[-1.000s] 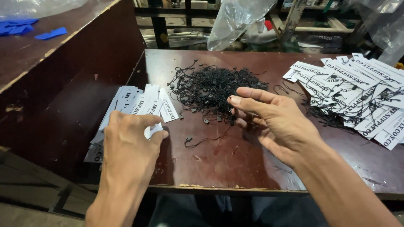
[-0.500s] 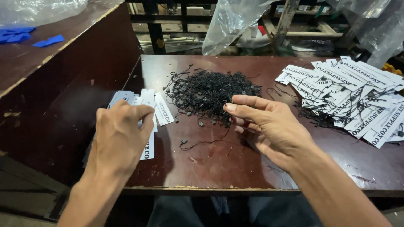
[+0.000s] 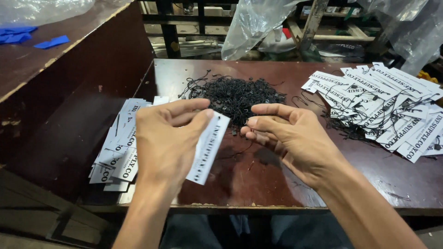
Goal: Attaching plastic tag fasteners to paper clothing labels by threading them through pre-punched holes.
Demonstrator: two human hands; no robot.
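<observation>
My left hand [image 3: 168, 138] holds one white paper tag [image 3: 207, 150] pinched between thumb and fingers, lifted above the dark wooden table [image 3: 258, 184]. My right hand [image 3: 288, 138] is just right of the tag, its fingertips pinched on a thin black string [image 3: 240, 150] that hangs down from them. Behind both hands lies a heap of black string loops [image 3: 240, 94]. A stack of plain white tags [image 3: 117, 147] lies at the left, under my left forearm.
A spread pile of white tags with strings attached [image 3: 387, 108] covers the table's right side. A raised wooden ledge [image 3: 41, 60] with blue scraps [image 3: 50, 42] stands at the left. Clear plastic bags [image 3: 256, 23] and shelving lie beyond the table's far edge.
My left hand has picked one tag off the left stack and raised it toward the middle. My right hand has come closer to it, fingers now pinched on a string.
</observation>
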